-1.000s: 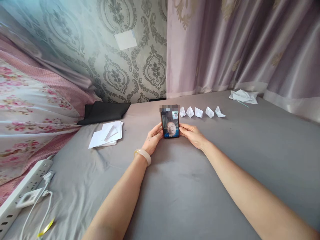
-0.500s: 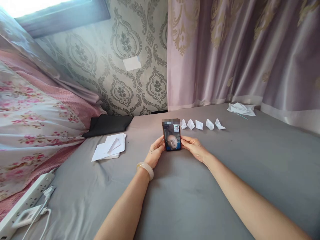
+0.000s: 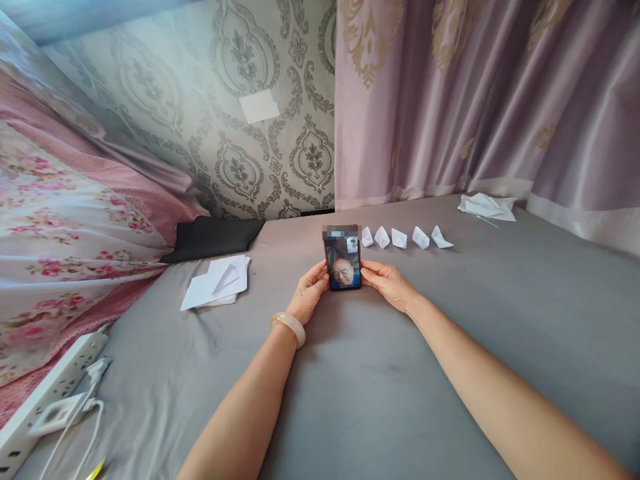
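Note:
A smartphone (image 3: pixel 343 263) stands upright in the middle of the grey sheet (image 3: pixel 370 373), its screen towards me and showing a person on a video call. My left hand (image 3: pixel 311 291) grips its left edge, thumb in front and fingers behind. On the opposite edge, my right hand (image 3: pixel 387 283) pinches the phone the same way. A pale bangle (image 3: pixel 289 329) circles my left wrist. Several folded white paper pieces (image 3: pixel 399 239) form a row behind and to the right of the phone. The fingertips behind the phone are hidden.
White paper sheets (image 3: pixel 203 291) are stacked at left, near a folded black cloth (image 3: pixel 217 239). More paper (image 3: pixel 487 205) lies at far right by the curtain (image 3: pixel 425 100). A power strip (image 3: pixel 47 393) with plugged cables occupies the left front. A patterned wall (image 3: pixel 190 113) rises behind.
The view has tilted slightly down, so everything sits a little higher in it. A yellow tip now shows at the lower left. Both hands keep the same hold on the phone.

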Available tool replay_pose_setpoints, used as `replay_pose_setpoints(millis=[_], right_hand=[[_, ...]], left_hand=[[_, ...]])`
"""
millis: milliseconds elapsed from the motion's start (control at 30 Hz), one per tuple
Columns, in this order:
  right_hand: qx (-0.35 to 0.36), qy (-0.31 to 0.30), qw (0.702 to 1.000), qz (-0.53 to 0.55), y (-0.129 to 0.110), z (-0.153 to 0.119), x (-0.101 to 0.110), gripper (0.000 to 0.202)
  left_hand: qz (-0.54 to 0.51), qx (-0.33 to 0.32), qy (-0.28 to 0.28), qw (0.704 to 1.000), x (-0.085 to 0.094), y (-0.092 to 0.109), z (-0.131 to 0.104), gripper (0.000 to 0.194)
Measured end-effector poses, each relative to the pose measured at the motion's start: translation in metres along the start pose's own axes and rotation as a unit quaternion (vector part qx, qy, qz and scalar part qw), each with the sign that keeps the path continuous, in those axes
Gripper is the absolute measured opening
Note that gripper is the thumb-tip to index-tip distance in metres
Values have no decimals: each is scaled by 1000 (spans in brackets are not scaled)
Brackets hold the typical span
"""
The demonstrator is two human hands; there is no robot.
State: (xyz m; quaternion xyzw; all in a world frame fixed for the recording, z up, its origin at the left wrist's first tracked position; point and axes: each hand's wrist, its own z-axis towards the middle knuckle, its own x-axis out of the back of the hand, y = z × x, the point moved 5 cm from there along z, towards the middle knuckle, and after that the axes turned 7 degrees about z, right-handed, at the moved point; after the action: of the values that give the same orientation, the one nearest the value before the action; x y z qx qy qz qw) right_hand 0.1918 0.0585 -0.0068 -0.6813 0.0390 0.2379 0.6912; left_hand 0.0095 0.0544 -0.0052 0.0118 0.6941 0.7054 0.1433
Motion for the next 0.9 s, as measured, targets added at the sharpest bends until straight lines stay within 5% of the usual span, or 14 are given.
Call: replay_pose_setpoints(millis=[900], right_hand=[[6, -20, 1000, -18, -8, -2, -6, 43]], left_hand=[[-8, -7, -10, 1000, 3, -3, 1, 61]])
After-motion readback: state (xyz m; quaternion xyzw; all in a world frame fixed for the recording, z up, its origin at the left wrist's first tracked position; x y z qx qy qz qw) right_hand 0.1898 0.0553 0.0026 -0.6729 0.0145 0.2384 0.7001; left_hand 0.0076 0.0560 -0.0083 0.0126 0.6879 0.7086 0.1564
